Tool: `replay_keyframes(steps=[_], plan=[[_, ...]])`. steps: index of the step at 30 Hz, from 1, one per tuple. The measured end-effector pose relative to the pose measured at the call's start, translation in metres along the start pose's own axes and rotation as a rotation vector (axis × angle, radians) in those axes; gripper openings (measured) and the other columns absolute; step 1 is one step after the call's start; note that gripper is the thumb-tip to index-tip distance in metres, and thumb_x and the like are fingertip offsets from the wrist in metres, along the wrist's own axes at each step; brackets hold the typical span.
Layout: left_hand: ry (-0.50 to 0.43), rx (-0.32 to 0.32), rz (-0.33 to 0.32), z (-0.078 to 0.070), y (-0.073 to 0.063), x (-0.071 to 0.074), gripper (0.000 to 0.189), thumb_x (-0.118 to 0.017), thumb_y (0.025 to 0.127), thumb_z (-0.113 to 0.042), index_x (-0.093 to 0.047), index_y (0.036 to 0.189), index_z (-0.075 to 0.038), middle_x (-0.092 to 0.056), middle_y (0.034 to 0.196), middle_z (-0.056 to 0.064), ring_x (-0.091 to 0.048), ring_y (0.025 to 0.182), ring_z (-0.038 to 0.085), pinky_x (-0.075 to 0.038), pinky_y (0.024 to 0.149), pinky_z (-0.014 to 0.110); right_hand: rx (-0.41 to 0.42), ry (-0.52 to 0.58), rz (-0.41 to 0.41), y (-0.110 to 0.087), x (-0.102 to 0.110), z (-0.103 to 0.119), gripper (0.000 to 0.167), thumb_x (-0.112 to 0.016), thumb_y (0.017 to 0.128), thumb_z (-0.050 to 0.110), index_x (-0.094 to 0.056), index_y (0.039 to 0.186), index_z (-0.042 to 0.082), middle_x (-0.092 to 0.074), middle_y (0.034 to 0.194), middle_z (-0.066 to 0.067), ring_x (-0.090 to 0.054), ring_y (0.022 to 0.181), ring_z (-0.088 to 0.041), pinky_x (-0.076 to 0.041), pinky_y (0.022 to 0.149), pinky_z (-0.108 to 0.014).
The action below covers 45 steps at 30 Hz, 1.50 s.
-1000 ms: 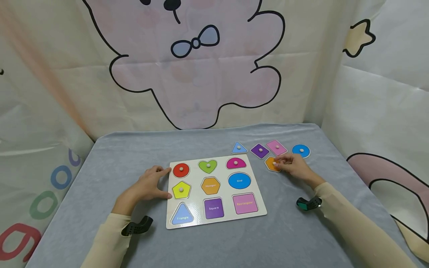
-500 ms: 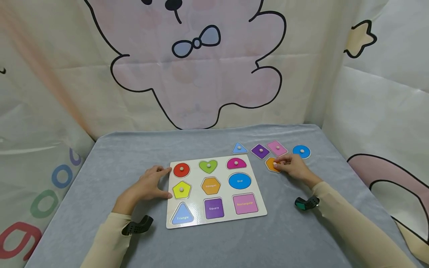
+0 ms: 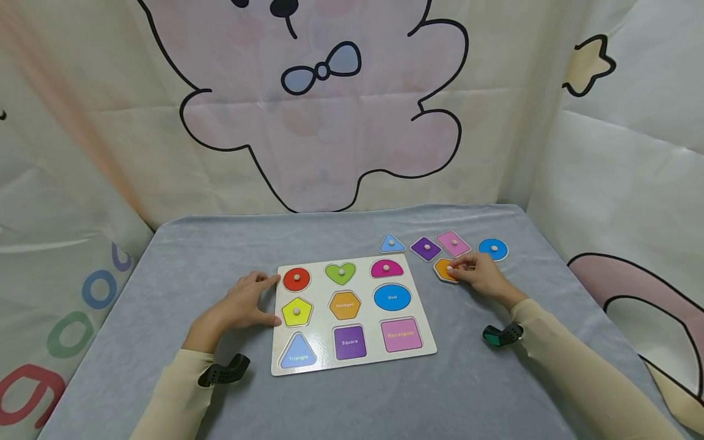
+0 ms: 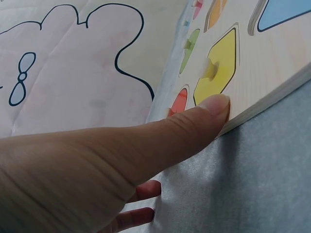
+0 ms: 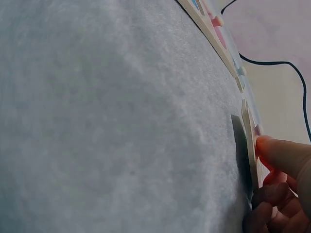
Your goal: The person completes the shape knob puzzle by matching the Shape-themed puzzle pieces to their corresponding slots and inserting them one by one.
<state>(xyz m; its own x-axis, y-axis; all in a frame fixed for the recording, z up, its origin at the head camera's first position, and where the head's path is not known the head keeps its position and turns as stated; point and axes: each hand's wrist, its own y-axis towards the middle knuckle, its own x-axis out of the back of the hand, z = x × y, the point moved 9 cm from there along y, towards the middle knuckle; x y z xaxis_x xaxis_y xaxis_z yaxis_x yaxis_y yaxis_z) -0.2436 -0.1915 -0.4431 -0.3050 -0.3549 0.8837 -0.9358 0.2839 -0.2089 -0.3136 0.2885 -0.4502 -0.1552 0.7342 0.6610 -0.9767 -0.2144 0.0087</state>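
My left hand (image 3: pixel 242 304) rests against the left edge of a white wooden shape puzzle board (image 3: pixel 321 311). Its thumb (image 4: pixel 194 121) touches the board's edge beside the yellow pentagon piece (image 4: pixel 224 58); the other fingers are stretched loosely. At the board's upper right, my right hand (image 3: pixel 484 278) pinches the knob of an orange hexagon puzzle piece (image 3: pixel 442 271). From the right wrist, the hexagon piece (image 5: pixel 249 141) appears edge-on, with a dark shadow along its underside. Red circle (image 3: pixel 297 285), green heart (image 3: pixel 335 276) and magenta half-circle (image 3: pixel 379 271) pieces sit in their recesses.
Beyond the board lie a blue triangle (image 3: pixel 387 247), a purple square (image 3: pixel 422 253), a pink rectangle (image 3: pixel 451 238) and a blue oval (image 3: pixel 493 254). Grey cloth (image 3: pixel 352 403) covers the table. Printed curtains (image 3: pixel 352 134) enclose its back and sides.
The right wrist has shifted very slightly to the left, its fingers still on the hexagon piece. The left hand and the board keep their places.
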Motion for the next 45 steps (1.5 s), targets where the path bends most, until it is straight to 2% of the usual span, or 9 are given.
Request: replay_keyframes(steps=[4,10,14,25,32,40,45], plan=[[-0.003,0.007,0.003,0.001,0.000,-0.001,0.101,-0.090,0.071,-0.045,-0.044,0.153,-0.008,-0.048,0.139,0.021,-0.045,0.123,0.037,-0.042,0.105,0.059,-0.003,-0.012,0.006,0.001,-0.001,0.000,0.023,-0.069,0.095,0.008,-0.071,0.106,-0.012,-0.059,0.078,-0.011,-0.046,0.064,-0.004,-0.039,0.055,-0.017],[-0.008,0.011,0.006,0.001,-0.002,0.000,0.102,-0.090,0.071,-0.045,-0.043,0.154,-0.008,-0.047,0.139,0.020,-0.045,0.122,0.037,-0.042,0.104,0.059,0.000,-0.016,0.023,-0.001,0.001,0.007,0.024,-0.073,0.094,0.014,-0.073,0.105,-0.007,-0.057,0.079,-0.008,-0.049,0.068,-0.006,-0.041,0.058,-0.018],[-0.014,0.012,0.007,0.000,-0.002,-0.001,0.102,-0.090,0.071,-0.044,-0.043,0.154,-0.008,-0.048,0.138,0.020,-0.045,0.121,0.036,-0.043,0.103,0.059,0.015,-0.024,0.024,0.000,0.001,0.012,0.022,-0.074,0.093,0.012,-0.074,0.104,-0.006,-0.057,0.079,-0.007,-0.050,0.069,-0.007,-0.043,0.057,-0.018],[-0.010,0.005,0.004,-0.002,-0.002,0.001,0.101,-0.090,0.072,-0.045,-0.044,0.153,-0.008,-0.048,0.138,0.020,-0.046,0.121,0.036,-0.043,0.104,0.058,0.039,-0.032,0.018,0.003,0.000,0.033,0.024,-0.074,0.093,0.018,-0.075,0.102,-0.003,-0.058,0.077,-0.009,-0.051,0.070,-0.013,-0.043,0.058,-0.018],[0.000,-0.001,0.000,-0.003,-0.003,0.001,0.102,-0.090,0.071,-0.046,-0.044,0.153,-0.007,-0.049,0.136,0.020,-0.046,0.120,0.036,-0.044,0.103,0.057,0.050,-0.041,0.039,0.005,-0.006,0.047,0.022,-0.074,0.093,0.017,-0.075,0.103,-0.003,-0.058,0.078,-0.007,-0.052,0.072,-0.014,-0.044,0.059,-0.019],[-0.003,0.006,0.004,-0.001,-0.002,0.001,0.102,-0.090,0.071,-0.046,-0.044,0.153,-0.008,-0.049,0.137,0.020,-0.046,0.120,0.036,-0.044,0.103,0.058,0.125,-0.054,0.053,0.006,-0.017,0.061,0.014,-0.076,0.091,0.013,-0.076,0.097,0.000,-0.061,0.077,-0.007,-0.053,0.069,-0.014,-0.045,0.060,-0.019],[-0.011,0.020,0.006,-0.001,-0.002,0.001,0.101,-0.091,0.071,-0.044,-0.044,0.153,-0.008,-0.048,0.138,0.020,-0.045,0.121,0.035,-0.043,0.104,0.058,0.125,-0.047,0.073,0.005,-0.027,0.070,0.014,-0.076,0.091,0.013,-0.077,0.096,0.000,-0.059,0.076,-0.005,-0.052,0.068,-0.014,-0.044,0.058,-0.019]])
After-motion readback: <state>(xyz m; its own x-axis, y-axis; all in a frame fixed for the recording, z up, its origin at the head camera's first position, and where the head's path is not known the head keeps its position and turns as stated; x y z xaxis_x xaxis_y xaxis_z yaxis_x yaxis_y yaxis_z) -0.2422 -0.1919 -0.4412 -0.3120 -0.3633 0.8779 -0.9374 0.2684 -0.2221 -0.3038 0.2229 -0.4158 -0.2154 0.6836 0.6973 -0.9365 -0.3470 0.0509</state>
